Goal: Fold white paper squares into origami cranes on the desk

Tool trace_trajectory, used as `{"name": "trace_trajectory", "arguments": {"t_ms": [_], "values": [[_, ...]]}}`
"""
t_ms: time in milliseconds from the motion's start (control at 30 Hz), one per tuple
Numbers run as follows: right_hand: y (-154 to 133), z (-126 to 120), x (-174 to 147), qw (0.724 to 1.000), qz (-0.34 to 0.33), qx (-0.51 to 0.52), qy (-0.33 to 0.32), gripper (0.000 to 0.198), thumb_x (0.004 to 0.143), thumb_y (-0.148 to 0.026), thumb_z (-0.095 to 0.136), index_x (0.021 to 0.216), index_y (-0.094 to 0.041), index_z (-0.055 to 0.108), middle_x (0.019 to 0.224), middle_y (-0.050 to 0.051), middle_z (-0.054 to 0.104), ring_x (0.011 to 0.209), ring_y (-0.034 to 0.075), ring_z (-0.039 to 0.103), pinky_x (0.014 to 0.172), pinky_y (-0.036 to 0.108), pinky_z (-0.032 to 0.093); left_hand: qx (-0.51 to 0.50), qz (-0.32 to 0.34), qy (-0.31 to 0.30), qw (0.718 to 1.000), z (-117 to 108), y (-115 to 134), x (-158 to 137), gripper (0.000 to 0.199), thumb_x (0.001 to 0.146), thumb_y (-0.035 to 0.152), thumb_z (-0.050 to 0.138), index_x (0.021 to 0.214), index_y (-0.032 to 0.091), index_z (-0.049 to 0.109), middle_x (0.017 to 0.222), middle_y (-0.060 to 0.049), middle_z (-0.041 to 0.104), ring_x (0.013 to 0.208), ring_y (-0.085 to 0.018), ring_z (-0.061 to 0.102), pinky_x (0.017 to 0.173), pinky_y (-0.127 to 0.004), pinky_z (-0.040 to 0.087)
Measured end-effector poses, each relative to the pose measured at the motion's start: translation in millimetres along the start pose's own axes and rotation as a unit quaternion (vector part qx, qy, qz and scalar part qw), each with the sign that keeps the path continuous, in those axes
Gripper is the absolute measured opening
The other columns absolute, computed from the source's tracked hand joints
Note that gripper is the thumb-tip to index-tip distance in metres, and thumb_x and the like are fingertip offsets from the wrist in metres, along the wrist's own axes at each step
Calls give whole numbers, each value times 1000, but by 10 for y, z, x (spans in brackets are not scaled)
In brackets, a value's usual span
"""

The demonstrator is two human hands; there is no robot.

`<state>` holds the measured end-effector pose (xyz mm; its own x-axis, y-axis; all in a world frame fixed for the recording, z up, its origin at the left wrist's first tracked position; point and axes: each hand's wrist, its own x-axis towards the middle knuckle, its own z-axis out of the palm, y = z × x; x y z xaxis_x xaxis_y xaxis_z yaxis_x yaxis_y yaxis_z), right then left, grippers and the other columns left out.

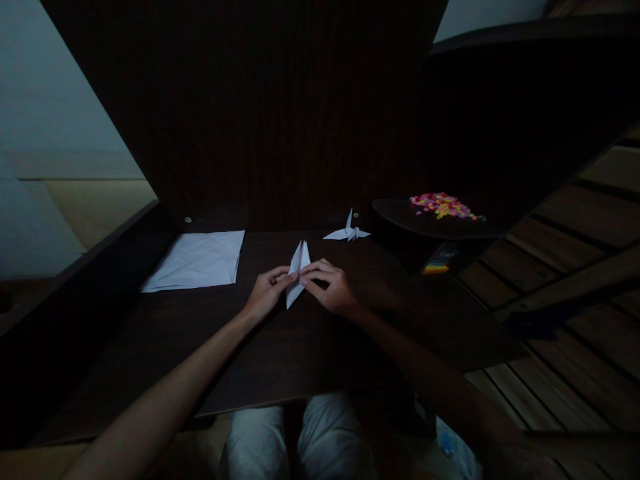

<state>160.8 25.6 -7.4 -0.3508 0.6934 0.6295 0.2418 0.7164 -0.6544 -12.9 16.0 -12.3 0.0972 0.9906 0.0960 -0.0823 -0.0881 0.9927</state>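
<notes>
A white folded origami paper (296, 293), narrow and pointed, is held above the dark desk between my two hands. Its upper end splits into two slim points, and its lower end tapers to one. My left hand (270, 291) pinches its left edge between thumb and fingers. On the other side, my right hand (333, 287) has its thumb and fingertips closed on the middle of the paper. The fingertips hide part of the folds. Just beyond, to the right, lies a finished-looking white paper crane (349, 233) with spread wings.
A stack of white paper sheets (200, 259) lies at the left of the desk (280, 360). On a small rounded shelf (395, 217) at the right sits a pile of small pink, red and yellow pieces (443, 205). A dark side panel (90, 287) borders the left edge.
</notes>
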Motion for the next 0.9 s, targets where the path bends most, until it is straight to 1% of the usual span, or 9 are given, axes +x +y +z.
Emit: {"name": "trace_trajectory", "arguments": {"t_ms": [100,233,333,433,500,600,633,700,900], "values": [[-2,-21,1,1000,-11,-5,5,10,81,-24,62,86,-25,71,95,6,68,88,21,60,83,43,47,16,11,27,999,-16,14,19,14,65,28,70,75,18,70,68,1,67,69,-17,61,67,-26,47],[-7,-23,-4,999,-4,-5,42,11,79,-22,64,88,-25,70,100,7,64,96,22,58,88,42,46,0,3,33,999,-23,-3,40,19,63,26,69,80,17,69,67,1,67,66,-16,61,65,-26,46],[30,0,-3,996,34,13,87,24,76,-23,67,99,-24,65,108,8,56,94,20,57,78,36,50,-19,1,30,999,-7,-2,29,23,63,27,71,83,16,68,72,0,69,69,-16,62,68,-26,47],[119,32,13,985,95,76,123,42,71,-27,71,110,-23,57,113,8,52,88,17,57,68,30,52,-29,3,32,999,6,11,13,28,63,28,72,87,15,66,72,0,69,68,-15,62,68,-25,47],[181,47,29,972,153,144,102,47,69,-29,72,112,-22,53,101,5,56,80,15,59,66,29,52,-41,6,32,999,7,15,10,32,62,27,73,90,15,64,71,0,68,67,-14,62,68,-25,47],[232,55,44,950,215,227,29,46,72,-32,69,112,-21,51,78,-1,59,65,13,60,58,28,52,-61,16,27,998,5,9,12,40,62,25,74,97,16,58,74,0,68,69,-14,63,69,-25,48],[236,55,46,945,221,241,13,43,72,-32,68,110,-20,51,73,-2,58,61,13,59,56,27,51,-64,19,25,997,5,5,13,42,62,25,74,99,17,56,75,0,68,71,-14,63,69,-25,48],[230,54,45,942,220,252,6,41,72,-32,68,107,-19,52,68,-4,58,58,12,59,54,26,50,-61,27,21,998,6,0,12,44,63,24,74,101,18,52,77,0,68,72,-14,64,70,-26,49],[229,62,28,940,220,259,13,45,68,-32,73,107,-18,54,66,-4,59,54,11,59,49,24,49,-35,45,-3,998,11,12,-5,47,65,23,74,106,18,50,81,0,66,71,-13,64,69,-25,50]]}}
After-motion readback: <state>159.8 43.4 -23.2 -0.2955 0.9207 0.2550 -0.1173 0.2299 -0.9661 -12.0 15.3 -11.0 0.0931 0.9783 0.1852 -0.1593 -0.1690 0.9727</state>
